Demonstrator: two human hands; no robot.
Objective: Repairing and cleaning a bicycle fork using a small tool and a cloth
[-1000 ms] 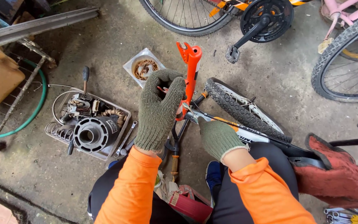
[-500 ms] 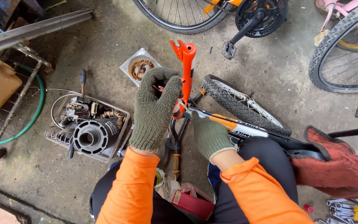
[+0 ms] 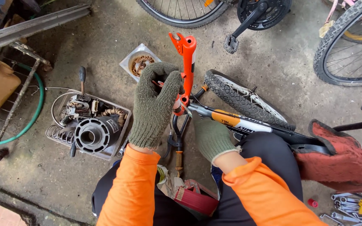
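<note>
My left hand (image 3: 156, 104), gloved, is closed in a grip around the orange fork (image 3: 185, 69) of the small bicycle, near where it meets the frame; fingers curl over something red I cannot make out. My right hand (image 3: 211, 137) is clamped on the front end of the bike frame (image 3: 239, 122), steadying it across my lap.

Fork points away from me, dropouts up; knobby tyre (image 3: 239, 98) lies just beside it on the concrete floor (image 3: 273, 54). Handlebar with its tan grip (image 3: 179, 159) hangs down between my knees.

My judgement: to do this well, keep the frame pinned with the right hand, and turn or pull at the fork squarely, no twisting off-axis.

Left of me, a tray of motor parts (image 3: 89, 125), a round tin of chain (image 3: 141, 62). Spanners (image 3: 352, 205) at lower right, other bicycle wheels (image 3: 348, 46) beyond.
</note>
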